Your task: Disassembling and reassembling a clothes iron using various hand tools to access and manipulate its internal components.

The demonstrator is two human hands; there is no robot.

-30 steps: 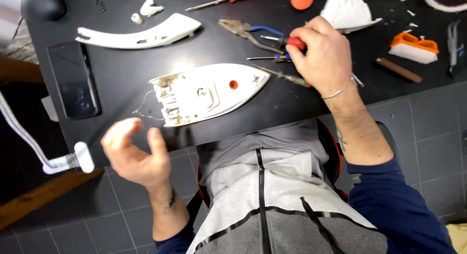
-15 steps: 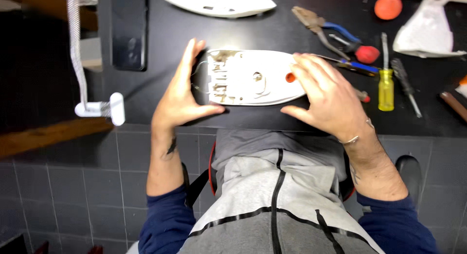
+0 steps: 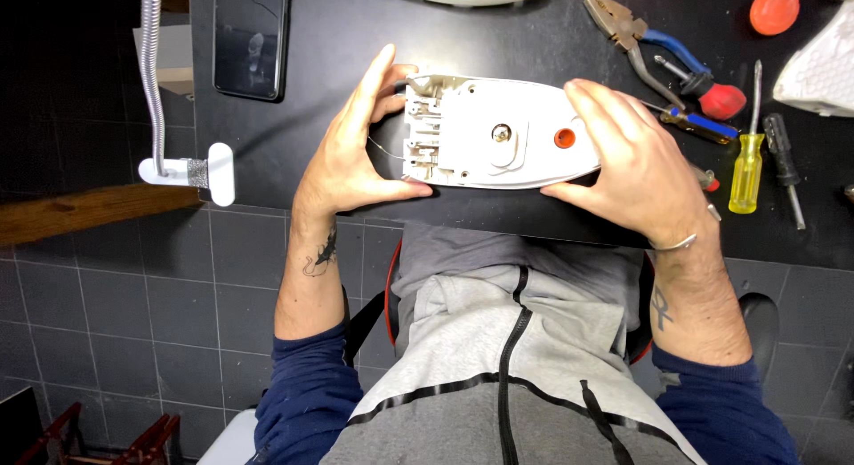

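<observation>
Both hands are clasping the white iron body (image 3: 498,131) lying near the table (image 3: 498,38) edge: the left hand (image 3: 351,153) cupping its open end, the right hand (image 3: 627,167) wrapping its pointed end. Beyond the iron body, pliers (image 3: 640,42) and a yellow screwdriver (image 3: 747,158) are lying.
</observation>
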